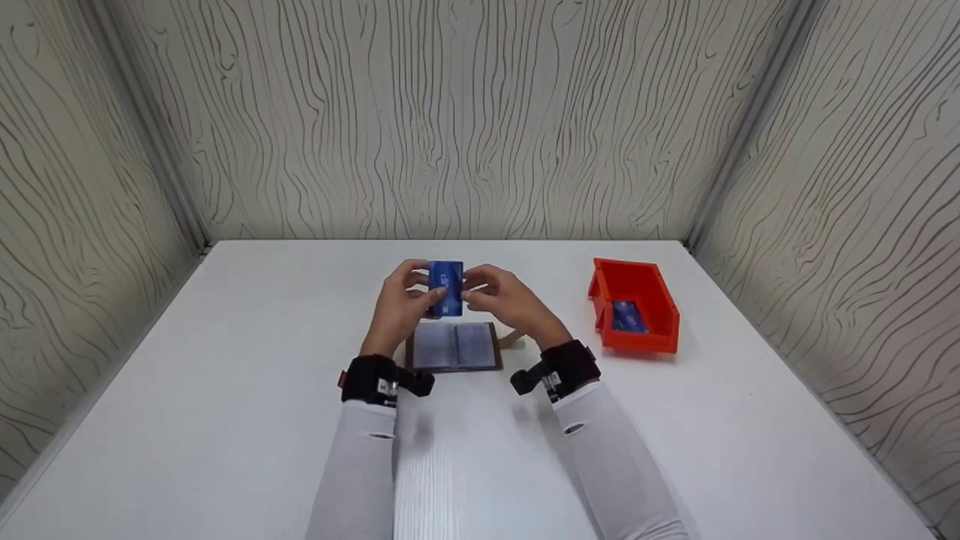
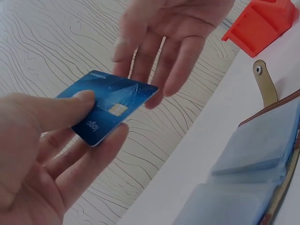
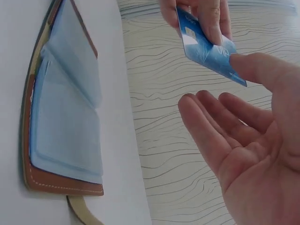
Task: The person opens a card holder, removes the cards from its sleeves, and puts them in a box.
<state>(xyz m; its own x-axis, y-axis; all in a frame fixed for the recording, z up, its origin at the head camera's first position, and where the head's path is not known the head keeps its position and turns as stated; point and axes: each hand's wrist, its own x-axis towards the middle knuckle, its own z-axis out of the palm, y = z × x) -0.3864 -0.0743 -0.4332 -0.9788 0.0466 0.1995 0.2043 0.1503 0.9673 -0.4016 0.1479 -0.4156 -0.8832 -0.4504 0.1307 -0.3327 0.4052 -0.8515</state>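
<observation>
My left hand (image 1: 396, 309) pinches a blue bank card (image 1: 449, 274), thumb on its face and fingers behind. The card has a gold chip (image 2: 118, 109) and is held up over the table. My right hand (image 1: 511, 298) is at the card's right edge, fingers loosely spread and gripping nothing. In the right wrist view its thumb (image 3: 260, 70) overlaps the card's end. Below both hands a brown card holder (image 1: 477, 346) lies spread out on the table, its clear sleeves (image 3: 65, 112) showing. A tan snap strap (image 2: 266, 84) sticks out from its right side.
To the right on the white table (image 1: 225, 390) stands a red plastic bin (image 1: 641, 343). Blue card material (image 1: 628, 317) lies inside it. Wood-grain panels (image 1: 450, 120) enclose the table at the back and sides. Both wrists wear black camera straps (image 1: 369, 379).
</observation>
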